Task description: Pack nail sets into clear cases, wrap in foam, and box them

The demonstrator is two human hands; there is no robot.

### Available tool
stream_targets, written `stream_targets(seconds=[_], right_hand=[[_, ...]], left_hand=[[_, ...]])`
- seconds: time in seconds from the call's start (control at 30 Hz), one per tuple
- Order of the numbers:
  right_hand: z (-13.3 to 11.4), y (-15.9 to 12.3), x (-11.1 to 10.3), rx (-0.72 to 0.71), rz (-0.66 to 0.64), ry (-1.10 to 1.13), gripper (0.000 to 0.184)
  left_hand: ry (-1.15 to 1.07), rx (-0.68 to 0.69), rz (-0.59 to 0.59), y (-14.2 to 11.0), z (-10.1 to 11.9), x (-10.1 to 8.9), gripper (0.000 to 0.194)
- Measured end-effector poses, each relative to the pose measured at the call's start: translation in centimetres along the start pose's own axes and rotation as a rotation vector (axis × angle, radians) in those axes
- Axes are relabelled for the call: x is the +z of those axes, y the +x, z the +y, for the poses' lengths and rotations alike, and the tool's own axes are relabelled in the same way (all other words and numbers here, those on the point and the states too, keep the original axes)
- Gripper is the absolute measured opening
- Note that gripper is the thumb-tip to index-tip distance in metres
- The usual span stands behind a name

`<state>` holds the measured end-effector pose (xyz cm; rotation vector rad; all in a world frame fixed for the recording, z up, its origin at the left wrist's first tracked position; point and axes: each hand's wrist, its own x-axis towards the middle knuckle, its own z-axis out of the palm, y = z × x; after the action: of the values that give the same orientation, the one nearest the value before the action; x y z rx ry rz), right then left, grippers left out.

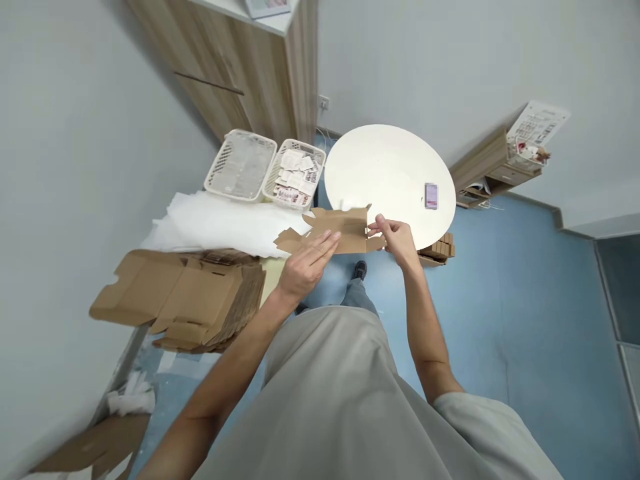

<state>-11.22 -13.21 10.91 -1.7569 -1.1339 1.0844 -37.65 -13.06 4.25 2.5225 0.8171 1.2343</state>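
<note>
Two white plastic baskets [218, 163] are set side by side, one filled with printed papers [296, 179]. By the round worktop [385, 160], one partly folded cardboard box [350, 230] is grasped by the left hand [307, 265], fingers extended. Its end is touched by the right hand [397, 241], fingers bent; whether it is pinched cannot be told.

Holding a partly folded cardboard box [345, 223], with fingers of the left hand [306, 268] laid across its panel and fingertips of the right hand [398, 241] at its end flap. Facing a round white table [383, 160] just beyond the fingers, with a phone [431, 196] past the right fingertips. Flanked, left of the left fingers, by flattened cartons [205, 293] and white baskets [267, 172].
</note>
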Motion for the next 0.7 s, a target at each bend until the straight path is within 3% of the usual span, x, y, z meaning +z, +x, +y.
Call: stream_targets(seconds=[0.2,0.4,0.57,0.7], right_hand=[[5.1,6.6,-9.3,0.154,-0.007,0.111,0.063],[12.1,15.9,-17.2,0.188,-0.014,0.186,0.049],[19.6,22.2,-20.3,0.117,0.009,0.095,0.032],[24.6,24.9,-20.3,0.249,-0.005,0.098,0.027]], left_hand=[[-0.075,0.096,-0.155,7.2,-1.9,10.5,0.051],[-0.145,0.062,-0.330,12.9,-4.8,22.4,0.050],[-0.138,-0.084,-0.583,14.0,-7.3,32.4,0.053],[-0.119,-0.204,-0.835,13.3,-8.6,37.5,0.059]])
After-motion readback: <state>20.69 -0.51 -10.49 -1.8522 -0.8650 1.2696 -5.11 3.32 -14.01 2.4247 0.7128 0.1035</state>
